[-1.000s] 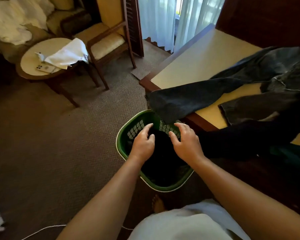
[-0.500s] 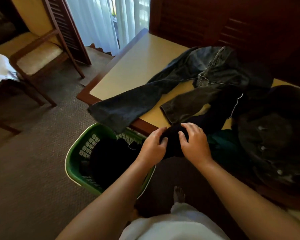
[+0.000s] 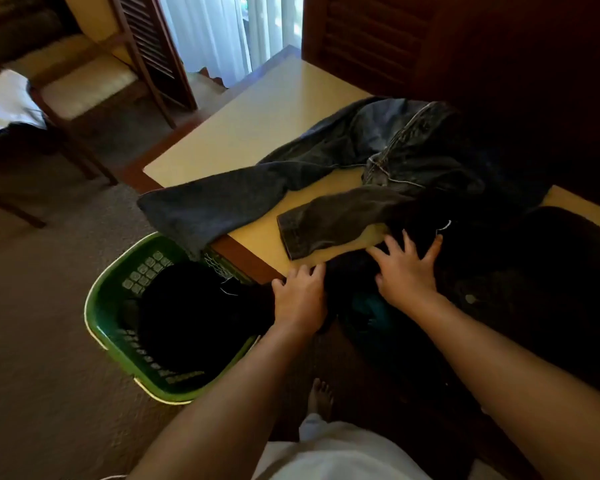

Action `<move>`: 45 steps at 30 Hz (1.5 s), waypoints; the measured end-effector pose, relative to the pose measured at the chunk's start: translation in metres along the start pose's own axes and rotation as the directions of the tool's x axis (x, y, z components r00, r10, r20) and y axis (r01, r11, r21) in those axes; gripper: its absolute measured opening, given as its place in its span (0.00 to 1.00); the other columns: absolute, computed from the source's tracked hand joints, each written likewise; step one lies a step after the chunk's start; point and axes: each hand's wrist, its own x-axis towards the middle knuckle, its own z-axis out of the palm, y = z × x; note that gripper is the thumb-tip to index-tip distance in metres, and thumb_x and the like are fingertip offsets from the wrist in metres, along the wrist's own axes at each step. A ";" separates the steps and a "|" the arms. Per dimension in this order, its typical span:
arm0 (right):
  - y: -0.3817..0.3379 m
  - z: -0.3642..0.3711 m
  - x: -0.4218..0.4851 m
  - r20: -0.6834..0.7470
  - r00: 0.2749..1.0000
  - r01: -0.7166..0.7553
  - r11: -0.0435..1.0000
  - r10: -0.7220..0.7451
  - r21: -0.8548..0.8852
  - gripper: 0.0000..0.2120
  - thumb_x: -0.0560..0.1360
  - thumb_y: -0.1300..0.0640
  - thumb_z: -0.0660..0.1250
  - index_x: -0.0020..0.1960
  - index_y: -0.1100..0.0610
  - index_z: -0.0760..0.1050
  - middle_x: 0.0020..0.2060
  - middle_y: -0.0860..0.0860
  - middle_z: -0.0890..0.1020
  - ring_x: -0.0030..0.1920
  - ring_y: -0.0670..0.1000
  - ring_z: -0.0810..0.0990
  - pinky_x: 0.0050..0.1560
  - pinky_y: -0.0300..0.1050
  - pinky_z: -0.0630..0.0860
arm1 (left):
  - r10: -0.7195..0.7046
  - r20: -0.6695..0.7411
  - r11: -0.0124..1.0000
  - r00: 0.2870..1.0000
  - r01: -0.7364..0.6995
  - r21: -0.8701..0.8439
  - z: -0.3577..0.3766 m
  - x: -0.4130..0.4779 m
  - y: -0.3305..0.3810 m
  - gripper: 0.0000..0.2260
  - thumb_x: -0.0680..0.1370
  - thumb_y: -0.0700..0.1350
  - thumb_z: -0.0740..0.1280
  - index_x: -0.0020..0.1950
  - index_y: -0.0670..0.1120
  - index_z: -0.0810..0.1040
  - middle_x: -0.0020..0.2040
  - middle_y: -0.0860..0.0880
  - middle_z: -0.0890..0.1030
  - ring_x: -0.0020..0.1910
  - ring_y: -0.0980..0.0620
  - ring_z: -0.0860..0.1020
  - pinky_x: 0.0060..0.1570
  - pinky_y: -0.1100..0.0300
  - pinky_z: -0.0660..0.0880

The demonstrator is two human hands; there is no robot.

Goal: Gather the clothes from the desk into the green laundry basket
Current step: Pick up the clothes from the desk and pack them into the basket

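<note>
The green laundry basket (image 3: pixel 99 292) stands on the carpet against the desk's (image 3: pixel 257 126) near corner, with black clothes (image 3: pixel 187 317) inside it. Blue jeans (image 3: pixel 229 199) lie across the desk, one leg hanging over the basket. A dark grey garment (image 3: pixel 333 216) lies beside them. A black garment (image 3: pixel 347 271) drapes off the desk's front edge. My left hand (image 3: pixel 300 299) is curled on it at the edge. My right hand (image 3: pixel 407 268) rests on top of it with fingers spread. A teal cloth (image 3: pixel 368 306) shows under it, and a dark heap (image 3: pixel 534 271) lies to the right.
A wooden chair (image 3: pixel 84 88) with a pale cushion stands at the far left, next to a white cloth (image 3: pixel 4 102) on a low table. Louvred wooden shutters (image 3: pixel 146 39) and curtains are behind the desk. My bare foot (image 3: pixel 321 396) is beside the basket.
Both hands left the basket and moved right to the desk's front edge. The right hand has since reached further onto the black garment with fingers spread. The view swung right.
</note>
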 end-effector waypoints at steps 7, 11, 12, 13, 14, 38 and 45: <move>-0.026 -0.008 0.009 -0.142 0.986 0.127 0.940 -0.086 0.316 0.14 0.79 0.49 0.65 0.65 0.44 0.71 0.66 0.46 0.75 0.73 0.56 0.65 0.70 0.81 0.51 | -0.204 -0.247 0.954 0.947 0.136 -0.267 0.000 -0.027 -0.015 0.09 0.83 0.51 0.62 0.61 0.54 0.78 0.54 0.53 0.79 0.55 0.48 0.77 0.52 0.46 0.75; -0.077 -0.032 -0.001 -0.201 0.966 0.251 0.779 -0.164 0.575 0.11 0.79 0.51 0.63 0.62 0.45 0.71 0.59 0.46 0.76 0.67 0.54 0.71 0.67 0.75 0.63 | -0.345 -0.349 0.857 0.871 0.141 -0.496 -0.009 -0.045 -0.046 0.06 0.83 0.50 0.64 0.58 0.52 0.78 0.49 0.53 0.77 0.48 0.53 0.77 0.47 0.50 0.78; -0.092 -0.037 -0.003 -0.209 0.958 0.286 0.725 -0.197 0.627 0.11 0.79 0.51 0.63 0.61 0.45 0.71 0.58 0.47 0.76 0.64 0.54 0.72 0.65 0.71 0.67 | -0.379 -0.378 0.837 0.845 0.138 -0.530 -0.013 -0.051 -0.055 0.06 0.84 0.49 0.64 0.57 0.51 0.78 0.48 0.53 0.77 0.47 0.56 0.76 0.46 0.55 0.78; -0.107 -0.041 -0.006 -0.216 0.946 0.323 0.663 -0.240 0.676 0.11 0.78 0.51 0.62 0.60 0.45 0.71 0.57 0.47 0.76 0.62 0.54 0.74 0.62 0.68 0.71 | -0.415 -0.404 0.819 0.815 0.141 -0.556 -0.017 -0.059 -0.064 0.05 0.84 0.48 0.64 0.57 0.51 0.78 0.48 0.53 0.76 0.45 0.59 0.76 0.45 0.60 0.75; -0.122 -0.044 -0.009 -0.218 0.931 0.355 0.597 -0.292 0.720 0.11 0.77 0.51 0.62 0.59 0.45 0.70 0.56 0.47 0.76 0.59 0.54 0.75 0.60 0.65 0.73 | -0.453 -0.419 0.801 0.787 0.152 -0.579 -0.022 -0.066 -0.073 0.04 0.84 0.47 0.64 0.56 0.51 0.77 0.47 0.53 0.76 0.44 0.60 0.75 0.43 0.65 0.72; -0.343 -0.017 -0.009 0.045 0.825 0.404 0.643 -0.564 0.651 0.27 0.82 0.56 0.66 0.79 0.53 0.63 0.77 0.49 0.67 0.76 0.51 0.66 0.71 0.42 0.64 | -0.624 -0.187 0.556 0.758 0.263 -0.788 -0.020 -0.144 -0.269 0.10 0.83 0.46 0.66 0.65 0.52 0.77 0.54 0.54 0.78 0.52 0.62 0.77 0.49 0.69 0.73; -0.377 0.013 0.025 0.103 0.767 0.504 0.694 -0.634 0.515 0.27 0.82 0.49 0.65 0.79 0.54 0.64 0.76 0.50 0.68 0.74 0.53 0.69 0.72 0.52 0.71 | -0.653 -0.063 0.493 0.755 0.360 -0.792 0.009 -0.132 -0.318 0.12 0.84 0.48 0.65 0.67 0.50 0.77 0.60 0.51 0.77 0.57 0.54 0.78 0.57 0.52 0.78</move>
